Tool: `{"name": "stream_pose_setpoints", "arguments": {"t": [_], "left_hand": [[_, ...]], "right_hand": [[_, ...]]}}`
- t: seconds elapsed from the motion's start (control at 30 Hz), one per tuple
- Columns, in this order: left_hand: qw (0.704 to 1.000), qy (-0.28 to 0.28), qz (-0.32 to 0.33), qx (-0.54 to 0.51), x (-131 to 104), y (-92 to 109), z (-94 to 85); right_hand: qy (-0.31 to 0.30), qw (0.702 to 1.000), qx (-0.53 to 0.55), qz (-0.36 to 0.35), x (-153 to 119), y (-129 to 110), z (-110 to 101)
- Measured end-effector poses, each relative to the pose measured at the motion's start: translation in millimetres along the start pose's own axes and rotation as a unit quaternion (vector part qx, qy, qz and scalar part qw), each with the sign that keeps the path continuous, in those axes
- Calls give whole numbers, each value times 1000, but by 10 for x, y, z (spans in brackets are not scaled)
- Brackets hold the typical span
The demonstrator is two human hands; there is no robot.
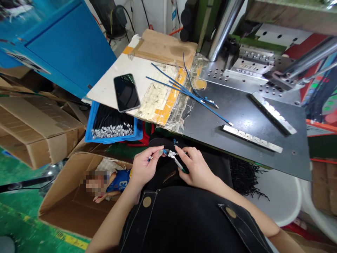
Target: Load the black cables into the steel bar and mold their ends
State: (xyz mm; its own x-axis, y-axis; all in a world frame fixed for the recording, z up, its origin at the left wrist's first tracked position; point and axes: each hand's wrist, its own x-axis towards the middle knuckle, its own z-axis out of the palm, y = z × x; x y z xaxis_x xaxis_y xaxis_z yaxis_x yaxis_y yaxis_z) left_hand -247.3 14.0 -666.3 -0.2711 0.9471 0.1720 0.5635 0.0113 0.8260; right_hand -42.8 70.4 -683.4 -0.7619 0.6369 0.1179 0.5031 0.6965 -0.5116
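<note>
My right hand (195, 166) is closed around small cutting pliers (179, 163) with green on the handles, held above my lap. Pinched in my left hand (144, 166) is a blue cable end (165, 151), up against the pliers' jaws; its exact shape is mostly hidden by the fingers. Small blue bits (175, 141) show on the dark cloth just beyond the jaws. On the work surface ahead, several blue cables (181, 90) with metal-tipped ends lie loosely across the board's taped edge and the dark metal plate (210, 114).
Two slotted metal bars (252, 138) lie right, before a press (252, 63). A phone (126, 92) rests on the board. Left are a blue bin (113, 140) of black cables and a cardboard box (63, 196) with a person (118, 181) in a blue jersey. A white tub (286, 200) stands right.
</note>
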Motion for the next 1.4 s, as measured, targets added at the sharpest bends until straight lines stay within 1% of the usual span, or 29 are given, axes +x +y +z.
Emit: {"name": "stream_pose_setpoints", "arguments": {"t": [0.13, 0.2, 0.23, 0.3, 0.37, 0.43, 0.47, 0.53, 0.63, 0.67, 0.7, 0.73, 0.77, 0.83, 0.87, 0.9, 0.93, 0.97, 1.03, 1.07, 1.1, 1.13, 1.2, 1.23, 1.27, 1.3, 1.33, 1.4], "left_hand": [[1000, -3, 2, -15, 15, 31, 34], [998, 16, -24, -51, 28, 47, 93], [994, 33, -49, -87, 34, 53, 137], [975, 69, -113, -177, 49, 62, 247], [946, 93, -176, -256, 63, 66, 361], [928, 103, -210, -290, 75, 65, 450], [926, 107, -214, -292, 80, 62, 478], [933, 112, -203, -276, 85, 51, 499], [948, 97, -188, -239, 94, 23, 471], [950, 89, -189, -234, 100, 14, 458], [948, 81, -193, -240, 108, 8, 446], [942, 71, -202, -259, 119, 6, 439], [930, 63, -215, -292, 131, 9, 436], [891, 52, -249, -376, 158, 33, 442], [870, 46, -266, -413, 170, 51, 447], [851, 41, -282, -440, 180, 71, 452], [837, 37, -296, -458, 187, 89, 456], [828, 31, -308, -468, 191, 104, 456], [814, 19, -331, -477, 190, 119, 447], [810, 13, -340, -478, 186, 122, 439], [807, 6, -347, -479, 180, 122, 429], [806, -2, -350, -478, 173, 122, 418], [806, -18, -350, -476, 160, 126, 394], [805, -24, -349, -479, 155, 130, 380], [800, -32, -350, -486, 151, 134, 365], [791, -45, -352, -499, 148, 137, 346], [776, -64, -357, -516, 147, 138, 324], [741, -118, -366, -551, 150, 133, 273]], "right_hand": [[-7, 1000, -11, 9, 7, -19, 24], [-1, 1000, -6, 12, 14, -34, 41], [8, 1000, -4, 16, 16, -42, 51], [25, 999, -1, 25, 16, -56, 73], [33, 999, 2, 34, 12, -70, 96], [28, 999, 15, 44, 8, -83, 110], [24, 998, 29, 48, 7, -89, 109], [16, 995, 76, 56, 11, -102, 78], [5, 980, 187, 65, 27, -101, -33], [-5, 969, 236, 69, 33, -89, -75], [-23, 952, 295, 75, 39, -70, -112], [-48, 927, 363, 87, 43, -45, -139], [-77, 892, 434, 101, 46, -17, -154], [-126, 810, 556, 134, 52, 33, -152], [-140, 781, 590, 148, 56, 48, -141], [-144, 772, 601, 152, 61, 52, -131], [-138, 784, 588, 145, 67, 45, -125], [-124, 813, 554, 129, 74, 29, -125], [-82, 881, 459, 84, 86, -22, -146], [-64, 903, 420, 62, 90, -48, -164], [-53, 916, 395, 45, 93, -69, -183], [-53, 920, 386, 37, 94, -80, -200], [-71, 912, 402, 40, 92, -69, -211], [-84, 901, 422, 50, 88, -44, -202], [-102, 884, 452, 67, 83, -6, -182], [-123, 857, 492, 88, 77, 43, -153], [-147, 821, 541, 108, 68, 100, -119], [-203, 725, 645, 130, 49, 221, -58]]}}
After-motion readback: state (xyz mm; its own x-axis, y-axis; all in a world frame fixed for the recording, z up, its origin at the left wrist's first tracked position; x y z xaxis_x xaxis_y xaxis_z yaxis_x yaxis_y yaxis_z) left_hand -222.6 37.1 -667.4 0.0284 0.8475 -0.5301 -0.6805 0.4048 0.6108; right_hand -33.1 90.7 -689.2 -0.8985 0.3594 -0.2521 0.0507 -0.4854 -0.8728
